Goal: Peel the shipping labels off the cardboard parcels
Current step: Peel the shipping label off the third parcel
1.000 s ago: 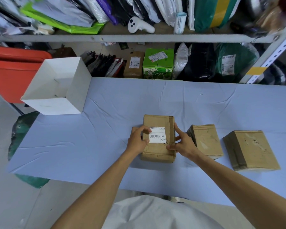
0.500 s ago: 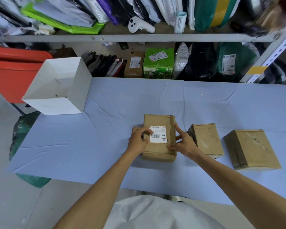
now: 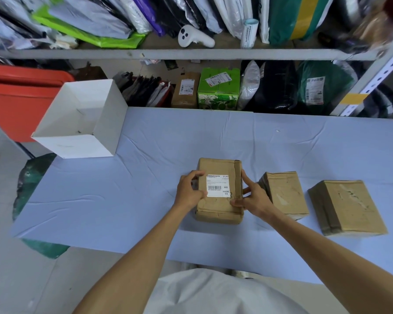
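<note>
The person is standing at the near edge of the counter [image 3: 123, 200], which is covered in a pale blue cloth, with both hands working on the labelled parcel [image 3: 218, 209]. That brown cardboard parcel is lying flat near the middle of the counter. Its white label [image 3: 218, 185] with a barcode is sitting on the top face, and the edges in view are lying flat.

The left hand [image 3: 190, 191] is gripping the parcel's left side. Its fingers are curling over the top, the forefinger touching the label's far left corner and the thumb resting by the near left corner. The right hand [image 3: 253, 197] is clasping the right side, forefinger stretching along the taped right edge and thumb pressing on the top face just beside the label's near right corner.

Just to the right, behind the right hand, a second parcel [image 3: 284, 193] is lying with a bare top. A third parcel [image 3: 347, 207] is sitting further right, apart from it, showing scuffed patches on top. At the far left corner of the counter an open white box [image 3: 82, 143] is standing. Beyond the far edge, a shelf [image 3: 191, 54] is holding mail bags.
</note>
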Action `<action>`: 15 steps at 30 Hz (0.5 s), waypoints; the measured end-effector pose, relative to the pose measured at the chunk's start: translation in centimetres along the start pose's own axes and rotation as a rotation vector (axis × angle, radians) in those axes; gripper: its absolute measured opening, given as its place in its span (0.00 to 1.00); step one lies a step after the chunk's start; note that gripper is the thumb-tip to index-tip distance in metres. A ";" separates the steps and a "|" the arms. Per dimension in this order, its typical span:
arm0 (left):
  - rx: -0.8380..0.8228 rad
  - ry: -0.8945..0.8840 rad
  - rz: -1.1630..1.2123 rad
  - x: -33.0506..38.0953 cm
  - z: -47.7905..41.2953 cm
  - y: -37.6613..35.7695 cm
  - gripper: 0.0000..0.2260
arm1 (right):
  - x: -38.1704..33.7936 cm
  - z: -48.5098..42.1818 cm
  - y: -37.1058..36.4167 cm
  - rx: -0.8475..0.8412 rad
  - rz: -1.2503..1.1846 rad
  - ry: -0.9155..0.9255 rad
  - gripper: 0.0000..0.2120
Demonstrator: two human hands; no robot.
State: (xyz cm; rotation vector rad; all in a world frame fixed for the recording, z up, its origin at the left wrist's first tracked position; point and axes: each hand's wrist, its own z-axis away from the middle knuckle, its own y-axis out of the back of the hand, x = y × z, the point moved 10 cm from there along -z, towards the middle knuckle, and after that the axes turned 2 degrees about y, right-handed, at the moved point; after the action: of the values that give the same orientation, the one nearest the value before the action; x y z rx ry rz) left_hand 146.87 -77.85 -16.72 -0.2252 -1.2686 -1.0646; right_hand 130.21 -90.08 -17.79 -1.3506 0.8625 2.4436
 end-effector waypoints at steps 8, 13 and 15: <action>0.062 -0.013 0.041 0.6 -0.6 0.0 0.16 | -0.1 0.0 0.1 0.002 0.024 0.003 0.50; 0.083 -0.014 0.036 0.5 -0.7 0.0 0.14 | -0.1 -0.1 0.2 0.003 0.019 -0.005 0.49; 0.113 -0.037 0.032 0.8 -0.6 0.1 0.11 | -0.1 -0.1 0.1 0.005 0.023 -0.004 0.49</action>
State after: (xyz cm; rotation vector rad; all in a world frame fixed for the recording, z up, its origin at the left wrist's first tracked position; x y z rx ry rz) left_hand 147.30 -78.63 -16.25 -0.1787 -1.3501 -0.9623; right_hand 130.29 -90.25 -17.70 -1.3405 0.8867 2.4592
